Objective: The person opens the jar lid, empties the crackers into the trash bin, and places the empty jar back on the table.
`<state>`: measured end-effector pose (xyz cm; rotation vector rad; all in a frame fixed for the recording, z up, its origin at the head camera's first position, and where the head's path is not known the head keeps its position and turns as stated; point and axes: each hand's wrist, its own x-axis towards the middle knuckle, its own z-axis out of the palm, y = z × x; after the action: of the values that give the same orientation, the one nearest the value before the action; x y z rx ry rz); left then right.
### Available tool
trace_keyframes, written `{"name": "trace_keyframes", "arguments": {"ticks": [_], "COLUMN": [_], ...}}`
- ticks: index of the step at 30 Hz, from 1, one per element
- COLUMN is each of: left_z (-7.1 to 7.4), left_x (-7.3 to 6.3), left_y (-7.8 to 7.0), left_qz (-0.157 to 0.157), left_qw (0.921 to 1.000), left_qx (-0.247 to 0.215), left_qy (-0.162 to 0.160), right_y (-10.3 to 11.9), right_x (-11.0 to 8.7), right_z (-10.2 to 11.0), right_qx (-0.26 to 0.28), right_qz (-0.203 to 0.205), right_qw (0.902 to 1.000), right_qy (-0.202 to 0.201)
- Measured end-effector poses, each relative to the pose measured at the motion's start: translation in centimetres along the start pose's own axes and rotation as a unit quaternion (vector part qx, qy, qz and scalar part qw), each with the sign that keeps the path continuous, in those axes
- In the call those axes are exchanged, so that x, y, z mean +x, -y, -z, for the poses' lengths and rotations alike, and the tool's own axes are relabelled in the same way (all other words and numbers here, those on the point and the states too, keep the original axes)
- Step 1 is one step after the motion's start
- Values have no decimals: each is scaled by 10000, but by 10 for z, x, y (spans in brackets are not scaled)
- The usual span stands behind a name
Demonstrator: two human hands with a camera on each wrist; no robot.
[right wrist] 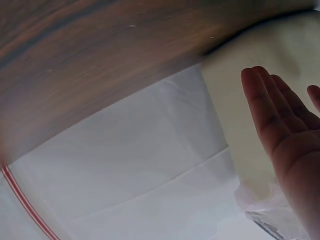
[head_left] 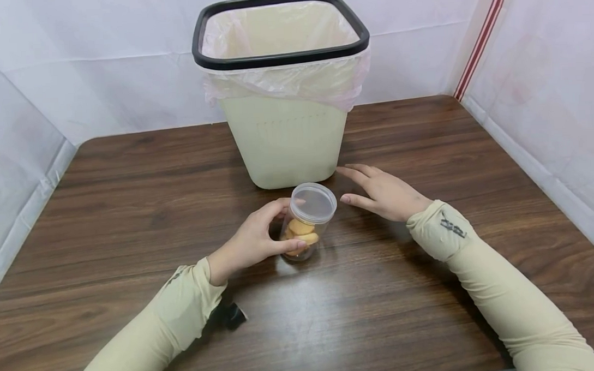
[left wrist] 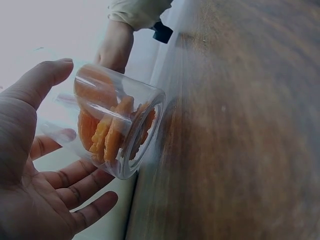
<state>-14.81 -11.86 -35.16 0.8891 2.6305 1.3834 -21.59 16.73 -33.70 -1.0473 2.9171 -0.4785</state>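
A clear plastic jar [head_left: 313,209] with a translucent lid has several yellow-orange cookies [head_left: 301,233] inside. My left hand [head_left: 252,236] holds it from the left, thumb on the near side and fingers around the far side. In the left wrist view the jar [left wrist: 145,92] lies between thumb and fingers of the left hand [left wrist: 45,170], its base close to the tabletop; whether it touches is unclear. To the right of the jar, my right hand [head_left: 383,193] is apart from it, fingers extended and holding nothing. The right wrist view shows those fingers [right wrist: 270,110] straight.
A pale green trash bin [head_left: 285,137] with a black rim and a pinkish plastic liner stands behind the jar on the brown wooden table [head_left: 145,201]. White sheeting [head_left: 101,77] hangs around the back and sides. A small black object [head_left: 234,316] is by the left wrist.
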Motion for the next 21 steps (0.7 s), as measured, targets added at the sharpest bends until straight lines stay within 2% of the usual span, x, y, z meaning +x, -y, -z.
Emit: {"name": "trace_keyframes", "arguments": {"ticks": [10,21], "left_z": [0,1], "left_x": [0,0], "left_y": [0,0], "left_qz": [43,8], "left_qw": [10000,10000], "left_qx": [-15,38], "left_qy": [20,34], "right_y": [11,22], "right_x": [-2,-6], "right_z": [6,14], "right_qx": [214,249], "right_qz": [62,394], "right_qw": [9997,9986], "right_qy": [-22,-257]}}
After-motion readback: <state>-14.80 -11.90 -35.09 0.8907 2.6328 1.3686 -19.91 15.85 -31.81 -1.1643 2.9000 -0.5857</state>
